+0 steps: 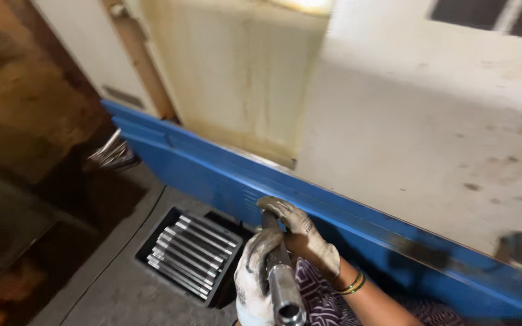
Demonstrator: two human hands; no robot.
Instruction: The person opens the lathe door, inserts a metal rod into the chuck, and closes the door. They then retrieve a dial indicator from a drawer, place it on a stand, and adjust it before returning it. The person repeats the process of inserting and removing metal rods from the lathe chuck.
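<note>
**Steel bar gripped beside the machine's blue base**

A cream machine housing [418,121], stained and scuffed, stood over a blue base panel [225,175] and a grey concrete floor [122,290]. Both gloved hands were clenched on one round steel bar [282,284], its hollow end toward the camera: the left hand [255,274] wrapped its lower shaft, the right hand [300,232] closed over the far end, near the blue panel. The gloves were grimy knit fabric. Just to the left, a black crate [152,238] on the floor held a row of similar smooth, bright bars [191,253] laid side by side. This bar was out of the crate; the others lay untouched. Metal swarf [113,154] curled farther back.
</note>
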